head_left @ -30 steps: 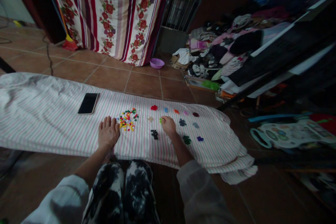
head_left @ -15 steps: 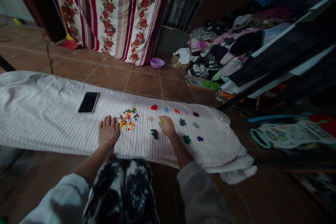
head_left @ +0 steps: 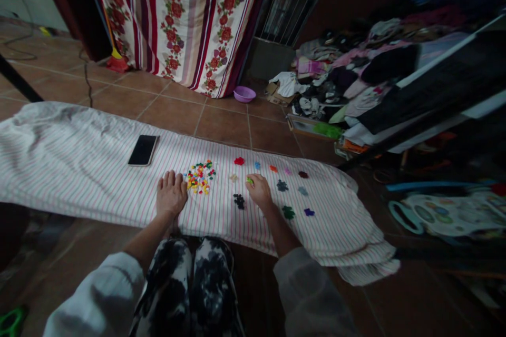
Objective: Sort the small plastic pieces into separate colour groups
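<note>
My left hand [head_left: 171, 194] lies flat on the striped cloth with its fingers stretched out. Its fingertips are beside a loose heap of small multicoloured plastic pieces [head_left: 201, 176], mostly yellow, red, green and white. Further right, my right hand [head_left: 259, 191] is closed in a pinch at some lime-green pieces [head_left: 249, 180], and its fingers partly hide them. Around it are small single-colour piles: red [head_left: 239, 161], beige [head_left: 233, 177], black [head_left: 239, 201], dark grey [head_left: 282, 185], dark green [head_left: 288, 212], light blue [head_left: 257, 166] and orange [head_left: 273, 168].
A phone [head_left: 143, 150] lies on the striped cloth [head_left: 95, 152] to the left. More piles, brown [head_left: 303, 174], light grey [head_left: 302, 190] and dark blue [head_left: 309, 212], lie towards the right end. Beyond, a purple basin [head_left: 244, 95] and heaped clothes [head_left: 336, 73] are on the floor.
The whole view has shifted slightly, so everything appears further right. My left hand stays flat by the mixed heap, and my right hand stays at the lime-green pieces.
</note>
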### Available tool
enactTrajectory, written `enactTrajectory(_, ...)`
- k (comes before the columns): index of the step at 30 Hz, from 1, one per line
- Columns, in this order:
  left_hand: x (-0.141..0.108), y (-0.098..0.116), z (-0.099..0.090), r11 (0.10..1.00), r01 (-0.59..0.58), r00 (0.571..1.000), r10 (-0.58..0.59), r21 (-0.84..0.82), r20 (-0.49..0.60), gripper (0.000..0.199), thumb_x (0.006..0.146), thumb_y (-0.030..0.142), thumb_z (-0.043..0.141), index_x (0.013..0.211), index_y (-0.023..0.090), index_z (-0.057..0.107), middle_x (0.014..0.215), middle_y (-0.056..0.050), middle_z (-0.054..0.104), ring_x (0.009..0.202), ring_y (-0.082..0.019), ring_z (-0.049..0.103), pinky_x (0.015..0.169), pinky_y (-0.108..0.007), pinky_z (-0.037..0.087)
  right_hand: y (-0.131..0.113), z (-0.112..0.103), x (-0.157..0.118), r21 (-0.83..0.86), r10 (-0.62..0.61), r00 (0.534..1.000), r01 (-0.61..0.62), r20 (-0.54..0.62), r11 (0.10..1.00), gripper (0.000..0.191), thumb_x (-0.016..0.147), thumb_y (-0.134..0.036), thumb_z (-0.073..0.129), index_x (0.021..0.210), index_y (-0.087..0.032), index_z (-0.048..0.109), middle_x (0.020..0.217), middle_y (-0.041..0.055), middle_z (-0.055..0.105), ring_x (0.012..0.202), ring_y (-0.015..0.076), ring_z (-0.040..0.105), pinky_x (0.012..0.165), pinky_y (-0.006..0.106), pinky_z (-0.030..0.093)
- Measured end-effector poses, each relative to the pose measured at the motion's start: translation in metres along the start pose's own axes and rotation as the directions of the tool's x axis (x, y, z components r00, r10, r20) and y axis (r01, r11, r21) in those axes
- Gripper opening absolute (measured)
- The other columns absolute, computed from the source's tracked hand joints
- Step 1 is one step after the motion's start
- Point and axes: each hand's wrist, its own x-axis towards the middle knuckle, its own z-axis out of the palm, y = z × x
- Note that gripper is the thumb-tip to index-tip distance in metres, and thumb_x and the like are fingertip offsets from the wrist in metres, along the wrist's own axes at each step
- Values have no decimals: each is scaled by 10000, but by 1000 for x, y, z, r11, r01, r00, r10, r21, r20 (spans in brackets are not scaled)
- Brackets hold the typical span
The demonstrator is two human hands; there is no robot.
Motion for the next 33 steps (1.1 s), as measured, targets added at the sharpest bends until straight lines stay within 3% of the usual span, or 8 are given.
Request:
enactTrajectory(4, 0, 1, -1, 1000, -1, 1000, 1, 1, -4, 491, 952, 371, 290, 1270, 118, 567, 1427, -196, 492, 1368, -323, 399, 1102, -487, 312, -11, -6, 1, 16, -11, 998, 12, -59, 1000, 252, 866, -220, 494, 1008, -170, 697, 1059, 105, 674, 992, 221, 580, 914, 339, 445)
enactTrajectory(7, 0, 0, 0, 1000, -8, 1000, 9, 11, -14, 494, 953, 373, 287, 1270, 117, 567, 1418, -196, 501, 1362, -322, 409, 1097, -489, 321, -32, -6, 5, 44, -39, 998, 42, -51, 998, 246, 887, -226, 494, 1009, -178, 702, 1056, 99, 670, 992, 217, 571, 911, 326, 441)
enactTrajectory(15, 0, -1, 4, 1000, -5, 1000, 4, -22, -29, 490, 951, 381, 306, 1280, 122, 561, 1425, -200, 496, 1373, -317, 400, 1098, -507, 316, -125, 25, 21, 134, -200, 961, 176, 194, 975, 235, 922, -204, 506, 1024, -225, 717, 1022, 68, 643, 1022, 190, 553, 935, 305, 418)
enactTrajectory(19, 0, 0, 2, 1000, -8, 999, 7, -22, -33, 488, 954, 374, 306, 1271, 107, 565, 1419, -207, 499, 1370, -322, 404, 1099, -498, 318, -157, 37, 32, 131, -229, 935, 201, 271, 971, 218, 915, -214, 536, 1029, -224, 722, 1044, 74, 630, 1057, 202, 527, 952, 307, 407)
enactTrajectory(25, 0, 1, 1, 1000, -7, 1000, 6, -18, -26, 495, 953, 369, 311, 1277, 92, 564, 1414, -214, 502, 1361, -334, 415, 1105, -502, 312, -172, 43, 42, 85, -173, 925, 153, 337, 985, 246, 921, -187, 503, 1009, -237, 728, 1073, 75, 629, 1096, 206, 500, 960, 305, 397)
enactTrajectory(33, 0, 0, 3, 1000, -11, 999, 11, 10, -34, 497, 959, 371, 302, 1287, 103, 561, 1413, -203, 509, 1364, -326, 416, 1108, -497, 312, -179, 48, 50, 7, -160, 928, 168, 336, 986, 210, 912, -207, 528, 999, -235, 717, 1056, 87, 633, 1086, 224, 489, 942, 328, 405)
